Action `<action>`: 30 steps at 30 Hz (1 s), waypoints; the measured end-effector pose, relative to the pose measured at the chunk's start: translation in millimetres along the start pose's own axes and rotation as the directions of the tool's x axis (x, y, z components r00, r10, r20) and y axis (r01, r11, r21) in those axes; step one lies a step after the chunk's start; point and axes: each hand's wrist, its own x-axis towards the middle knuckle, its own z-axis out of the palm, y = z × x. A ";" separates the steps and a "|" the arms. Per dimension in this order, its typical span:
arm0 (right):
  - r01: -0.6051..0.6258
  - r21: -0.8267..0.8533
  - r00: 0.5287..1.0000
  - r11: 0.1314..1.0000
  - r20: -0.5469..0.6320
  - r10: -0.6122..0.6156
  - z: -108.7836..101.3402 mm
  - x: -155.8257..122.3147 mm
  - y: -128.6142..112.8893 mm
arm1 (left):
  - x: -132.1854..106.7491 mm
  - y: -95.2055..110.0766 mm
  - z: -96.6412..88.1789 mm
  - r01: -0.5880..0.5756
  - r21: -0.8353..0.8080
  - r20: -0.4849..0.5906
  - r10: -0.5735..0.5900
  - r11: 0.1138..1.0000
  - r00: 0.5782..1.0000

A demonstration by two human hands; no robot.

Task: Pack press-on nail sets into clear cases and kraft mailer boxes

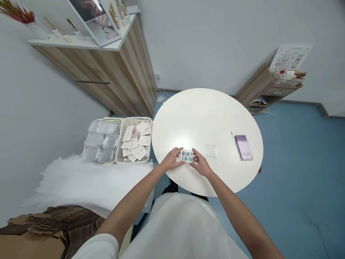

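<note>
Between both hands, just over the near part of the round white table (205, 108), is a small card of teal press-on nails (187, 156), its nails in two rows. My left hand (171, 159) pinches the card's left edge with thumb and fingers. On the opposite edge, my right hand (201, 163) grips it the same way. Just right of that hand, an open clear plastic box (211, 151) lies flat on the table, its two halves spread out.
Left of the table, one white basket (151, 140) holds printed cards; another (118, 142) holds clear plastic boxes. White sheets (88, 180) and folded brown cardboard (35, 233) lie nearer. A blurred purple item (244, 147) sits on the table's right. A wooden cabinet (107, 75) stands behind.
</note>
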 end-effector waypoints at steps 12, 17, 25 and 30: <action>0.113 -0.422 0.992 0.900 -0.005 -0.127 -88.1 -76.9 72.3 | 17.4 77.4 103.0 -0.065 0.311 0.010 0.065 0.948 0.998; 0.104 -0.518 0.994 0.849 0.036 -0.100 -105.0 -64.9 98.4 | 35.8 83.0 133.4 0.023 0.384 -0.022 -0.016 0.923 1.000; 0.096 -0.530 0.994 0.842 0.100 -0.049 -107.0 -41.3 115.5 | 53.3 79.1 144.0 0.141 0.421 -0.005 -0.153 0.896 0.988; 0.074 -0.565 0.996 0.822 0.078 -0.036 -103.2 -35.2 117.2 | 57.8 72.5 148.4 0.186 0.366 -0.005 -0.198 0.912 0.980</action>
